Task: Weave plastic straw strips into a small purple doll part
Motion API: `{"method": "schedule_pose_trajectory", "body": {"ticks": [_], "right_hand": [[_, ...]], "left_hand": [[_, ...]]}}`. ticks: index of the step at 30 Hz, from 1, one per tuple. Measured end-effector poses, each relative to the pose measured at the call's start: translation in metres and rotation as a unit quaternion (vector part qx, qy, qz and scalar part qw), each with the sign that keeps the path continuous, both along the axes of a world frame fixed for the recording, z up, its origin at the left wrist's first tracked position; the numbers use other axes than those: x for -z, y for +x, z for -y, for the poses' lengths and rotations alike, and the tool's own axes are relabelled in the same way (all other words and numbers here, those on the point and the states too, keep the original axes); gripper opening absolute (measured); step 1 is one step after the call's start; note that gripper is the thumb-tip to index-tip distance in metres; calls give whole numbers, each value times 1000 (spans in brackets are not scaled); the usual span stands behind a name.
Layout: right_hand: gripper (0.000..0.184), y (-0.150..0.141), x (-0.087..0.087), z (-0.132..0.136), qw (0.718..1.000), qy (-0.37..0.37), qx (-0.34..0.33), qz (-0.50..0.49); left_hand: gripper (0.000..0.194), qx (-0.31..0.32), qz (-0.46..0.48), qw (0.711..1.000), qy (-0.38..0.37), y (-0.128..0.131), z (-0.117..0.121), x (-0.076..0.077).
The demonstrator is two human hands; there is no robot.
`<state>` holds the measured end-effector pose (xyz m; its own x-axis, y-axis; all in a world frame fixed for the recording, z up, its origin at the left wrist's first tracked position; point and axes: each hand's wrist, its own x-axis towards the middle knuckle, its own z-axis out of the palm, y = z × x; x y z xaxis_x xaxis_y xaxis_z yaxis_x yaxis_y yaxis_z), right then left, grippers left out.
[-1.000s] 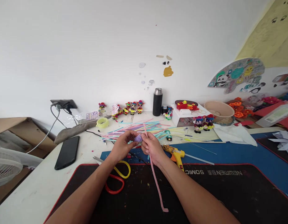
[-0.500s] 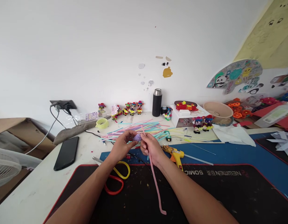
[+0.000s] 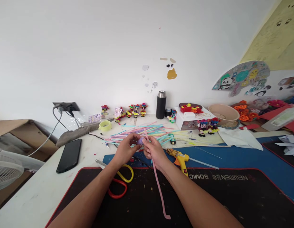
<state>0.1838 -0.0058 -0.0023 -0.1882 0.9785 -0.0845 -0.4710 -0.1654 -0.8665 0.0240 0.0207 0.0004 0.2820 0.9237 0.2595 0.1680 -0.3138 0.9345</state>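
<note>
Between my two hands is a small fuzzy purple piece [image 3: 140, 141], partly covered by fingers. My left hand [image 3: 127, 147] pinches it from the left with thumb and fingertips. My right hand [image 3: 154, 150] is closed around a pink pipe cleaner [image 3: 158, 186], and its thumb presses at the purple piece's right edge. One end of the pink pipe cleaner sticks up above my right hand; the long end hangs down over the black mat [image 3: 137, 209], its tip bent to the right. Just behind my hands lies a loose pile of pastel pipe cleaners [image 3: 118, 135].
Scissors [image 3: 120, 186] with red and yellow handles lie beneath my left forearm. A yellow glue gun [image 3: 182, 161] rests right of my right hand. Small figures [image 3: 136, 110] and a black thermos [image 3: 160, 106] stand along the wall. A phone [image 3: 69, 155] lies at left.
The whole view has shifted slightly. My hands keep nearly the same pose on the purple piece and the pink pipe cleaner.
</note>
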Motion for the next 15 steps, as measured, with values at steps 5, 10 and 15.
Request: {"method": "schedule_pose_trajectory", "body": {"ticks": [5, 10, 15], "right_hand": [[45, 4, -4, -1, 1000, -3, -9, -10], [47, 2, -2, -1, 1000, -7, 0, -9], [47, -1, 1, -1, 1000, -14, 15, -2]], "left_hand": [[25, -1, -7, 1000, 5, 0, 1, -2], [20, -2, -33, 999, 41, 2, 6, -6], [20, -8, -64, 997, 46, 2, 7, -6]]}}
